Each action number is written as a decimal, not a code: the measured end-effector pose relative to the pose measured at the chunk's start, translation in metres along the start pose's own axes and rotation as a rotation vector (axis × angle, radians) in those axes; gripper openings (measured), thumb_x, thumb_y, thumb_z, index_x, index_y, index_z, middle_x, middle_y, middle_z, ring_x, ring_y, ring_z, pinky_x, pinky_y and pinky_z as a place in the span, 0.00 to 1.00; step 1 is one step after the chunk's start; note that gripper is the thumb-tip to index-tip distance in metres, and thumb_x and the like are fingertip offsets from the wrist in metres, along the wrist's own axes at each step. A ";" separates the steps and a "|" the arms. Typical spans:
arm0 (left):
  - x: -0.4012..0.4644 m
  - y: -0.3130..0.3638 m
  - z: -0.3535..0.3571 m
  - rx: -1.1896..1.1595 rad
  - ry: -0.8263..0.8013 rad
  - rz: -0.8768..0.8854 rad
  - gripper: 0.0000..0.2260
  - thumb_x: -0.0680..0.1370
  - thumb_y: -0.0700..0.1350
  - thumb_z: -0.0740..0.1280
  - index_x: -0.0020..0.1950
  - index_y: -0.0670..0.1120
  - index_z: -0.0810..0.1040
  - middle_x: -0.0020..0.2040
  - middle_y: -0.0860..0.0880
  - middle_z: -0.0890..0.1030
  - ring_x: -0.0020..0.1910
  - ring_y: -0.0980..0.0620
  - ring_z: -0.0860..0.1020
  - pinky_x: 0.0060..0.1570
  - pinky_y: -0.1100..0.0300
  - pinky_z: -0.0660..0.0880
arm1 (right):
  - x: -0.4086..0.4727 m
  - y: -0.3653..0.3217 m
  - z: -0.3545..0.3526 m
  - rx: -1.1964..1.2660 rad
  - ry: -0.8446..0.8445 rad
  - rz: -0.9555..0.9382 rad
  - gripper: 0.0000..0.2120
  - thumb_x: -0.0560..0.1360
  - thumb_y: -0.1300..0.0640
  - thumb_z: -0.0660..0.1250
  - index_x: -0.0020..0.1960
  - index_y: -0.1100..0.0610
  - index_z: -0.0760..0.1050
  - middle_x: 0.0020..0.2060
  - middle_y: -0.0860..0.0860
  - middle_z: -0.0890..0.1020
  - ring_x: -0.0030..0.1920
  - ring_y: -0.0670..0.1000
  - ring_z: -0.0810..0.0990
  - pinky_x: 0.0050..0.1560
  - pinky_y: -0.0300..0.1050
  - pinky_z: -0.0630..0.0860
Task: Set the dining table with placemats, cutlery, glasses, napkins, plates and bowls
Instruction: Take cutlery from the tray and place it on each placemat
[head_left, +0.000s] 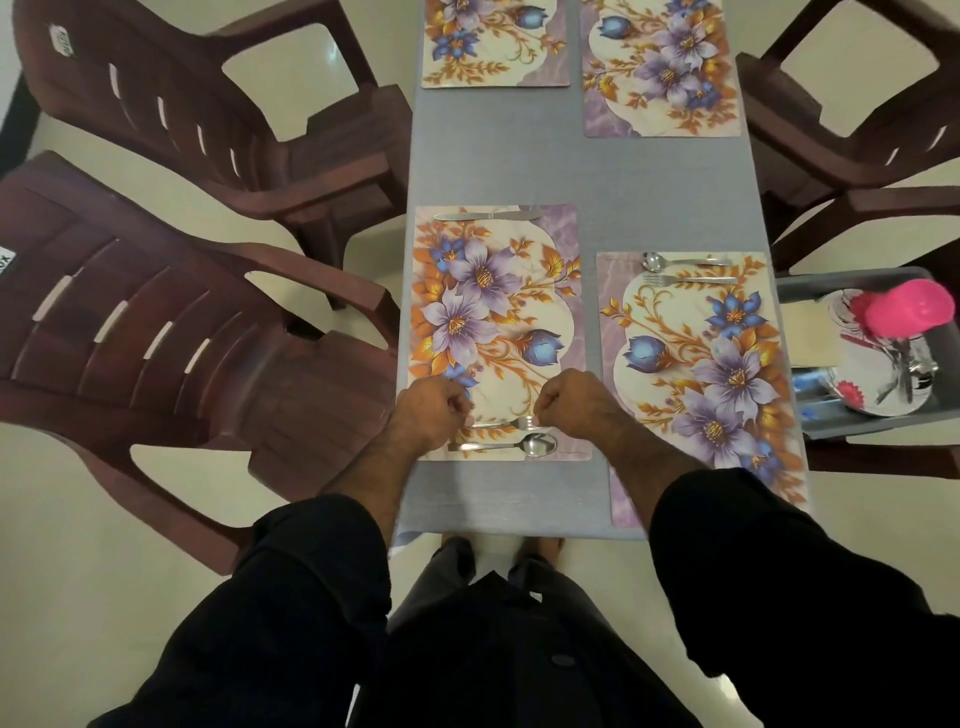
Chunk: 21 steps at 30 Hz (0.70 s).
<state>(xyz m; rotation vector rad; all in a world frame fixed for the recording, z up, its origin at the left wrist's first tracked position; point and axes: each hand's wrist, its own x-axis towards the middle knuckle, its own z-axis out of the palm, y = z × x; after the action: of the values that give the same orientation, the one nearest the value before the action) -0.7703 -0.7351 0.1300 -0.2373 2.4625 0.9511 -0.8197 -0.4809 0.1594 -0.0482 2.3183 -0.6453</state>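
Surface (582, 171): long, narrow, grey cloth, four floral placemats in two columns. Near-left mat (498, 322) has a knife (488, 214) along its far edge, a fork (511, 424) and spoon (506, 445) at the near edge. Near-right mat (696, 364) has a spoon and fork (691, 280) along its far edge; far mats (660, 67) bare. Left hand (434, 413) and right hand (574, 408) both fisted at the near-left mat's near edge, fingers curled down at the fork's two ends; looks like a pinch on it, actual contact hidden under the knuckles. Room: pale glossy floor, brown plastic chairs (171, 338) both sides. Grey tray (872, 426) on a right-hand chair holds steel plates (872, 384), pink cups (909, 309), spare cutlery, a beige napkin (808, 338). Writing: white sticker on each left chair back, text too blurred or cropped to read.
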 end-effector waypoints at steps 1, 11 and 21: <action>0.000 0.002 -0.002 -0.023 -0.001 -0.009 0.05 0.76 0.43 0.78 0.42 0.51 0.86 0.52 0.54 0.86 0.52 0.51 0.83 0.50 0.55 0.83 | -0.001 -0.001 -0.001 0.011 0.012 0.001 0.07 0.74 0.55 0.78 0.51 0.56 0.88 0.45 0.50 0.87 0.48 0.52 0.83 0.53 0.48 0.83; 0.000 0.051 -0.042 -0.128 0.084 0.051 0.07 0.80 0.45 0.74 0.43 0.45 0.83 0.38 0.49 0.86 0.32 0.54 0.84 0.34 0.58 0.83 | -0.044 0.017 -0.039 0.132 0.304 0.027 0.05 0.74 0.55 0.75 0.47 0.57 0.87 0.46 0.51 0.87 0.46 0.52 0.83 0.46 0.43 0.78; 0.000 0.176 0.053 0.074 0.092 0.357 0.07 0.76 0.48 0.74 0.41 0.46 0.83 0.37 0.50 0.81 0.40 0.44 0.81 0.40 0.53 0.76 | -0.132 0.127 -0.065 0.237 0.574 0.073 0.04 0.75 0.55 0.74 0.45 0.55 0.85 0.42 0.52 0.86 0.44 0.51 0.82 0.45 0.43 0.74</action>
<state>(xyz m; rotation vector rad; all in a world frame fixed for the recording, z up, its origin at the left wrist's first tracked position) -0.8082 -0.5686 0.1992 0.1957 2.6735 1.0056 -0.7459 -0.3130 0.2249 0.3755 2.7456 -0.9912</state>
